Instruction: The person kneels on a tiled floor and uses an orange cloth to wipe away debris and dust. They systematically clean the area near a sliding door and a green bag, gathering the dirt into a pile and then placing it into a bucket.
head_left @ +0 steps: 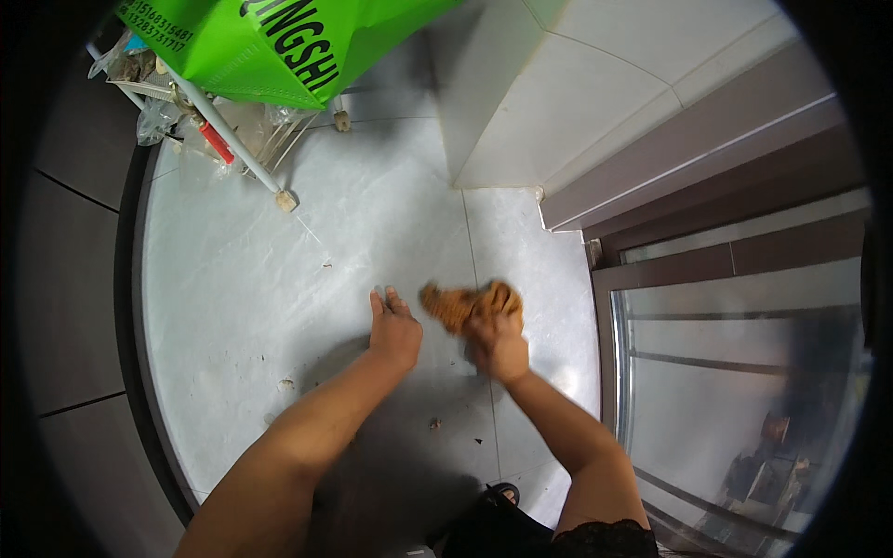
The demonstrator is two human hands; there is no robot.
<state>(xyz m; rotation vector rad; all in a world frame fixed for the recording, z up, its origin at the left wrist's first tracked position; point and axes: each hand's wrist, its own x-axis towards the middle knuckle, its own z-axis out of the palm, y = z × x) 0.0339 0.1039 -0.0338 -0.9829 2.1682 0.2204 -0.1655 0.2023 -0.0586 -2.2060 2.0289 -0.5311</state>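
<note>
Bright green bag (279, 42) with black lettering, top left, above clear plastic wrappers (158, 116)

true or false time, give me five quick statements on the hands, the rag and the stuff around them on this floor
1. The right hand grips an orange-brown rag against the floor. True.
2. The left hand holds the rag too. False: it rests flat on the pale tiles beside the rag, holding nothing.
3. A green bag sits at the upper left, above white sticks and clear plastic. True.
4. The floor is spotless. False: small crumbs and specks lie near the forearms.
5. The glass door is on the person's left. False: it is on the right.
</note>
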